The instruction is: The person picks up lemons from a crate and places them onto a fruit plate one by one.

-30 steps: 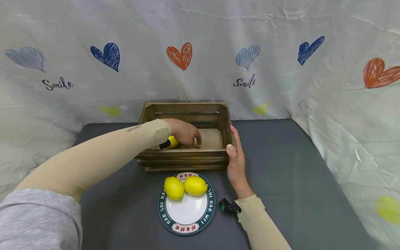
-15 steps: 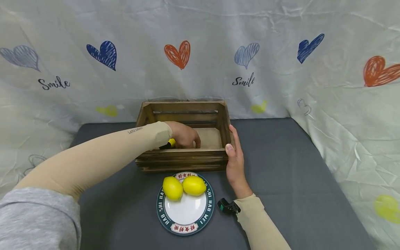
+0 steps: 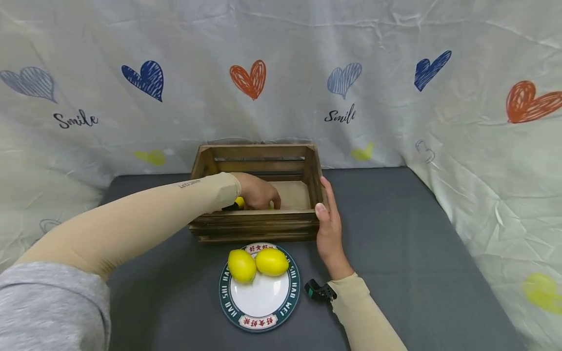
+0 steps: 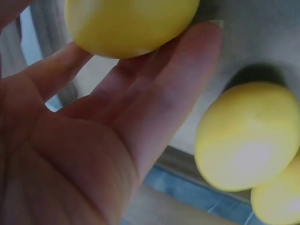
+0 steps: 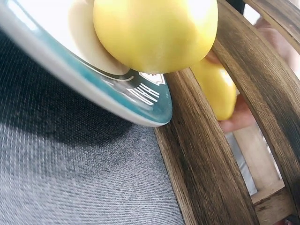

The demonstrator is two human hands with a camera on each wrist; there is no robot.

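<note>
My left hand point(image 3: 259, 191) reaches into the brown wooden crate point(image 3: 259, 228) from the left. In the left wrist view its fingers curl about a yellow lemon point(image 4: 133, 26); through the slats, the right wrist view also shows this lemon point(image 5: 218, 89) with fingers against it. Beside the hand, in the left wrist view, sit a second lemon point(image 4: 246, 136) and another lemon point(image 4: 281, 197) partly cut off. My right hand point(image 3: 331, 231) rests along the crate's right side, fingers straight, thumb at the front corner. The crate's front board hides the left fingertips in the head view.
A white plate with a green rim point(image 3: 226, 292) stands just in front of the crate, bearing two lemons point(image 3: 272, 262). Everything is on a dark grey table point(image 3: 395, 263). Behind the crate hangs a pale curtain point(image 3: 290, 117) printed with hearts.
My left hand has sunk slightly inside the crate, and a bit of yellow now shows between its fingers. The right hand stays at the crate's side. The plate has not moved.
</note>
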